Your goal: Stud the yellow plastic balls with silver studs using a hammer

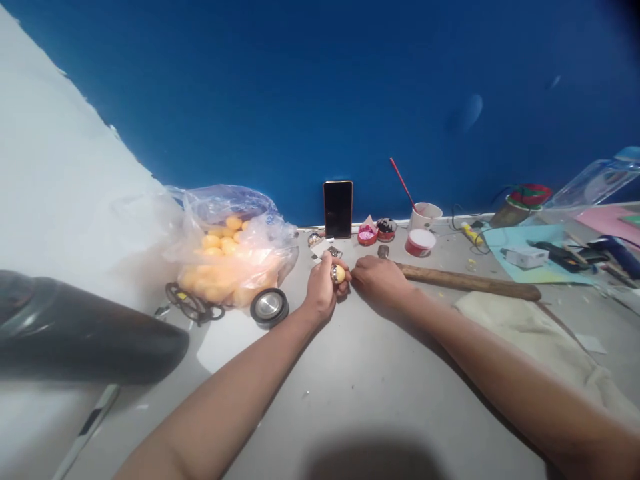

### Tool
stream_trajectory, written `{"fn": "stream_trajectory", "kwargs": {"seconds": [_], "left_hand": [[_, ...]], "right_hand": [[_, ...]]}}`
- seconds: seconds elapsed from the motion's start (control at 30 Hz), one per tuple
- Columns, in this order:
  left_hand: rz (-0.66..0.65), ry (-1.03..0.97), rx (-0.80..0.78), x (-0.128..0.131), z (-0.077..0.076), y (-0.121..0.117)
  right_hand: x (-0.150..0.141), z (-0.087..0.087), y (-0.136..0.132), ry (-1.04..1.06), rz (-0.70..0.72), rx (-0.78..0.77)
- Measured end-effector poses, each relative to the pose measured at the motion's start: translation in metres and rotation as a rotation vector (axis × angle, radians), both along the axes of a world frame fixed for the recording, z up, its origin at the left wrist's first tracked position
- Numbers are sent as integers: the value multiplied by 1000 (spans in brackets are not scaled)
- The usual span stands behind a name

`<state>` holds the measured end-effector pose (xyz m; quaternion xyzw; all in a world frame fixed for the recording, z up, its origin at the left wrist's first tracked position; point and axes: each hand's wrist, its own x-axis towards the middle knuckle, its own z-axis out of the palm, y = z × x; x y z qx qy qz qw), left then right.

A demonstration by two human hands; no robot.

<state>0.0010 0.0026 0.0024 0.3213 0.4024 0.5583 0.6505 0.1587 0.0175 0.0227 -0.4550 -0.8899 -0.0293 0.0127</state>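
A yellow ball w/ silver trim point(340, 274) is gripped in the L hand point(321, 288), nearest to it, at approx. 2 o'clock from that palm. It lies at 9 o'clock from the R hand point(379, 283), fingers curled just beside; whether they hold anything can't be told. No long axis shows. A wood-handled hammer point(465, 279) points its handle toward 3 o'clock.
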Motion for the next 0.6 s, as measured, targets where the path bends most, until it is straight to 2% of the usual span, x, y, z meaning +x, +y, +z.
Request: {"fn": "stream_trajectory", "kwargs": {"seconds": [0.27,0.4,0.6], "left_hand": [[-33,44,36,-1,5,-3],[-76,98,88,-2,6,-4],[-79,119,79,-3,7,-5]], "right_hand": [[-1,-2,2,1,1,-16],[0,1,2,13,30,-32],[2,6,-1,9,72,-49]]}}
